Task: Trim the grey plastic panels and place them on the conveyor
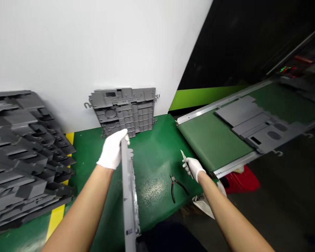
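Observation:
My left hand (112, 149), in a white glove, grips the top edge of a grey moulded plastic panel (128, 196) that stands on edge over the green table (152, 164) and runs toward me. My right hand (193, 168), also gloved, is closed around a small thin blade (184, 156) that points up and away. Black-handled pliers (176, 185) lie on the table just left of my right hand. A second grey panel (124, 110) leans upright against the white wall behind my left hand.
A tall stack of grey panels (26, 154) fills the left of the table. At the right, a green conveyor belt (215, 140) carries another grey panel (254, 122). A red bin (241, 180) sits below it on the floor. Yellow tape (58, 213) marks the table.

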A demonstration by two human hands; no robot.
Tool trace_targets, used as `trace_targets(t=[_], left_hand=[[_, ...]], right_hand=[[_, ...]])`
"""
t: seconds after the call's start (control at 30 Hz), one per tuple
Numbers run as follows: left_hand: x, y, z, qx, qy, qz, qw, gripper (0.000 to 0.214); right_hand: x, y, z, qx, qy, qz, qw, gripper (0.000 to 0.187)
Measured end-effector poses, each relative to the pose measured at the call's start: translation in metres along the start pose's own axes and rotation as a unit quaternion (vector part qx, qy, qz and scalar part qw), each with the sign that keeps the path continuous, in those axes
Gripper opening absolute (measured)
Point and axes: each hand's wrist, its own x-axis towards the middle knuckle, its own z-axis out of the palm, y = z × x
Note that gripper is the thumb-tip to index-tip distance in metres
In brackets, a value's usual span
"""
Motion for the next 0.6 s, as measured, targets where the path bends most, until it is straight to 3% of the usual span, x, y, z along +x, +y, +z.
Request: trace_targets(t=[0.03, 0.1, 0.13, 0.2, 0.27, 0.4, 0.6], left_hand=[[-0.001, 0.001, -0.004, -0.001, -0.015, 0.019, 1.000, 0.034], [0.001, 0.002, -0.013, -0.016, -0.057, 0.045, 0.997, 0.029], [0.003, 0.002, -0.018, -0.018, -0.081, 0.055, 0.995, 0.029], [0.007, 0.002, -0.029, -0.022, -0.117, 0.068, 0.991, 0.031], [0.011, 0.001, -0.037, -0.037, -0.134, 0.070, 0.988, 0.032], [0.011, 0.001, -0.043, -0.097, -0.164, 0.035, 0.981, 0.037], [0.010, 0.001, -0.050, -0.130, -0.145, 0.037, 0.980, 0.033]], right_hand=[[-0.018, -0.019, -0.004, 0.024, -0.015, -0.021, 0.999, 0.058], [-0.060, -0.065, -0.013, 0.108, -0.082, -0.126, 0.983, 0.056], [-0.081, -0.090, -0.015, 0.096, -0.114, -0.180, 0.972, 0.053], [-0.118, -0.139, -0.015, 0.010, -0.165, -0.296, 0.941, 0.051], [-0.139, -0.180, -0.004, -0.104, -0.147, -0.368, 0.912, 0.053], [-0.139, -0.232, 0.029, -0.305, -0.074, -0.397, 0.863, 0.061], [-0.129, -0.260, 0.043, -0.419, -0.014, -0.383, 0.823, 0.073]])
